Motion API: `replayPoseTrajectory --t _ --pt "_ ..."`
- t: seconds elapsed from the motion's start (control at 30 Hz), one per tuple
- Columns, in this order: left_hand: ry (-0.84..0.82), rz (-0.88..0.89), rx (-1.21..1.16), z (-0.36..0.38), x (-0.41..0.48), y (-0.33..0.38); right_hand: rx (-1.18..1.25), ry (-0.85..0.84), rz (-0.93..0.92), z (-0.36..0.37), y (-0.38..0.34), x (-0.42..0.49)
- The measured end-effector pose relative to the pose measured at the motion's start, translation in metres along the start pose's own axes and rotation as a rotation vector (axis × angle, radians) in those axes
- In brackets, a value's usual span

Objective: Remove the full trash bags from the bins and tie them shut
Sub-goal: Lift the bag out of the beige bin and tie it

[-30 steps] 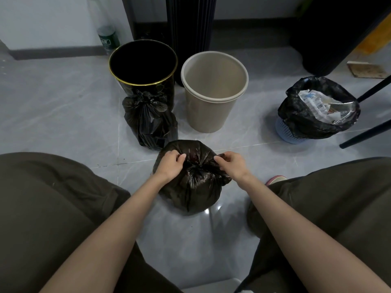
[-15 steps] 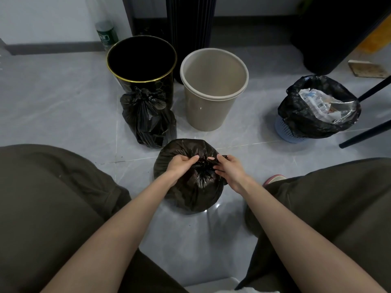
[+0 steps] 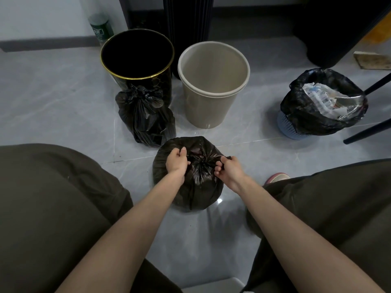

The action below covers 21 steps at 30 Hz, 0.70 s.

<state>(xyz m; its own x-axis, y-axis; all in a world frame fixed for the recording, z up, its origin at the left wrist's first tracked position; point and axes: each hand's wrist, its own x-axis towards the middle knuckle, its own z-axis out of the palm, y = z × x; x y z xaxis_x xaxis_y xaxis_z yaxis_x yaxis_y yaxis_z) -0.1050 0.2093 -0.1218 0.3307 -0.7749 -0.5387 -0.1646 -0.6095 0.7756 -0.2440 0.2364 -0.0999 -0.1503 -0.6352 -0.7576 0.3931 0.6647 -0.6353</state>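
A full black trash bag (image 3: 196, 193) stands on the grey floor between my knees, its top gathered into a bunch. My left hand (image 3: 176, 161) grips the plastic on the left of the bunch and my right hand (image 3: 227, 171) pinches an end on its right. A second black bag (image 3: 146, 117), tied at the top, leans against the black bin with a gold rim (image 3: 137, 58). The beige bin (image 3: 213, 85) beside it has no bag. At the right, a blue basket (image 3: 288, 129) holds an open black bag of paper trash (image 3: 323, 102).
A green-labelled bottle (image 3: 101, 28) stands by the wall behind the black bin. A dark ribbed column (image 3: 188, 17) rises behind the bins. Black chair legs (image 3: 368, 132) cross the floor at the far right, near a flat board (image 3: 370, 60). My shoe (image 3: 277, 177) shows by my right knee.
My hands came together over the bag's gathered top half a second ago and have now drawn apart again, each still holding plastic. The view shifted slightly.
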Motion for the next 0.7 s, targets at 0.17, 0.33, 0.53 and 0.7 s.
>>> replayPoseTrajectory --t 0.17,0.33,0.53,0.7 --pt "0.14 -0.065 -0.256 -0.009 0.001 0.005 0.293 0.102 0.097 0.002 -0.003 0.008" --pt "0.168 -0.134 -0.299 -0.025 0.009 -0.005 0.442 0.173 0.134 0.001 -0.005 0.013" --pt "0.045 0.298 0.045 -0.036 0.005 0.001 -0.068 0.05 -0.132 0.008 -0.014 0.002" --pt "-0.098 0.583 0.133 -0.037 -0.007 0.014 -0.43 -0.009 -0.416 0.022 -0.031 -0.006"
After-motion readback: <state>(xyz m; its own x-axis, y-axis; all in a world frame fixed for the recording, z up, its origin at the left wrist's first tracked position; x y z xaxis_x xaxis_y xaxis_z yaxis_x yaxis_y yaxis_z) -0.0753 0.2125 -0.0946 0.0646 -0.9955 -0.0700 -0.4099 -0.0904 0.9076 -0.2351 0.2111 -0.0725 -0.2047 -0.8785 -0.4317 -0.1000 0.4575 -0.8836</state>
